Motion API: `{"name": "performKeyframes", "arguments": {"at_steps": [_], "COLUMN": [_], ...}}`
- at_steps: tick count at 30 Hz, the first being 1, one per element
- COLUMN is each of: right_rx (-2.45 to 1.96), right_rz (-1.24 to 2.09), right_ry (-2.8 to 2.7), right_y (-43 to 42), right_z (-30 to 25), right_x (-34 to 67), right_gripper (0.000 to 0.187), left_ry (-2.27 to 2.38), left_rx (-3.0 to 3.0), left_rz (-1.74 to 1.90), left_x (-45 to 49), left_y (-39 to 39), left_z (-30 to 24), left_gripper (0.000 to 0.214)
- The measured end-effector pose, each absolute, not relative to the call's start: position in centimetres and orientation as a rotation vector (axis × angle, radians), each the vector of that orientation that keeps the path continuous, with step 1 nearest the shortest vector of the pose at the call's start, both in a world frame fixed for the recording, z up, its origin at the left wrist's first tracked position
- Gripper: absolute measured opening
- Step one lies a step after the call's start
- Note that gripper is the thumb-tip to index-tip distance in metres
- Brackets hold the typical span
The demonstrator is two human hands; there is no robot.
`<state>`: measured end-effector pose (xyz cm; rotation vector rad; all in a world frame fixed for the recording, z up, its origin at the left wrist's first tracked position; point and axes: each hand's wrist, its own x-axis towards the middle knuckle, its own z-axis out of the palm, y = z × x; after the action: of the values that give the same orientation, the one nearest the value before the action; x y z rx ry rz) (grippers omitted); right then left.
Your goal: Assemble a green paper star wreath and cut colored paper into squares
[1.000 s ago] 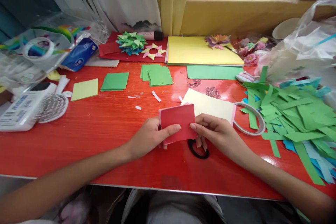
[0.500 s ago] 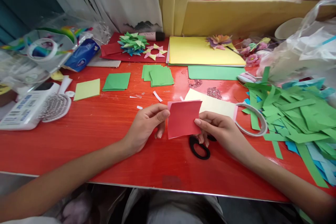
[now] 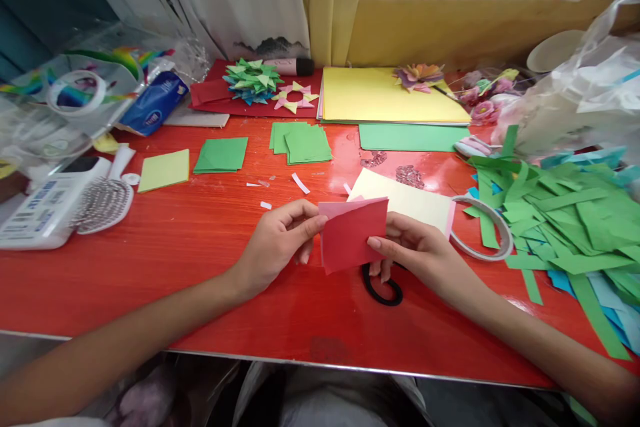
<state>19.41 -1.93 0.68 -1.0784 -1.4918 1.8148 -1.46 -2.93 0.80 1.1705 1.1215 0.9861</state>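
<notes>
A folded piece of red paper (image 3: 353, 233) with a pink underside is held just above the red table (image 3: 200, 260). My right hand (image 3: 417, 255) pinches its right edge, thumb on top. My left hand (image 3: 277, 247) pinches the upper left corner between thumb and forefinger. Black scissors (image 3: 383, 287) lie on the table under my right hand, only the handle loops showing. A cream sheet (image 3: 407, 203) lies just behind the red paper.
Green paper squares (image 3: 303, 142), (image 3: 221, 154) and a yellow-green square (image 3: 165, 169) lie farther back. A heap of green and blue strips (image 3: 565, 227) and a tape ring (image 3: 487, 237) fill the right. A hairbrush (image 3: 103, 203) and white device (image 3: 45, 207) sit left. Yellow sheets (image 3: 385, 97) and folded paper stars (image 3: 253, 81) lie at the back.
The red paper has shifted right and its edges have opened slightly. My left hand slid from flat on the paper's front to pinching its upper left corner.
</notes>
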Motion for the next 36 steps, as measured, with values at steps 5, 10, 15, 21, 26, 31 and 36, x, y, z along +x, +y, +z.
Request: {"name": "performKeyframes", "arguments": {"at_steps": [5, 10, 15, 21, 26, 31, 36], "right_rx": [-1.114, -1.168, -1.182, -1.185, -1.181, -1.179, -1.176], "right_rz": [1.834, 1.836, 1.813, 1.803, 1.805, 1.811, 1.779], "right_ry": [-1.514, -1.538, -1.539, -1.558, -1.561, -1.554, -1.522], "right_y": [-1.9, -1.7, -1.7, -1.7, -1.7, -1.8, -1.8], "right_z": [1.0, 1.0, 1.1, 1.2, 1.2, 1.0, 0.9], "right_x": [19.3, 19.3, 19.3, 19.2, 19.1, 19.2, 19.4], "right_gripper": [0.024, 0.021, 0.021, 0.019, 0.019, 0.022, 0.022], "left_ry": [1.144, 1.199, 1.278, 1.295, 1.282, 1.323, 1.269], "left_rx": [1.161, 1.199, 1.32, 1.378, 1.343, 1.285, 1.282], "left_rz": [0.977, 0.994, 1.003, 1.039, 1.048, 1.11, 1.289], "left_x": [-1.4, -1.3, -1.4, -1.5, -1.5, -1.2, -2.3], "left_y": [-2.9, -2.9, -3.0, -2.6, -2.7, -3.0, -1.9], "left_z": [0.7, 0.7, 0.9, 0.5, 0.6, 0.6, 2.2], "left_gripper": [0.024, 0.024, 0.025, 0.026, 0.028, 0.031, 0.029]}}
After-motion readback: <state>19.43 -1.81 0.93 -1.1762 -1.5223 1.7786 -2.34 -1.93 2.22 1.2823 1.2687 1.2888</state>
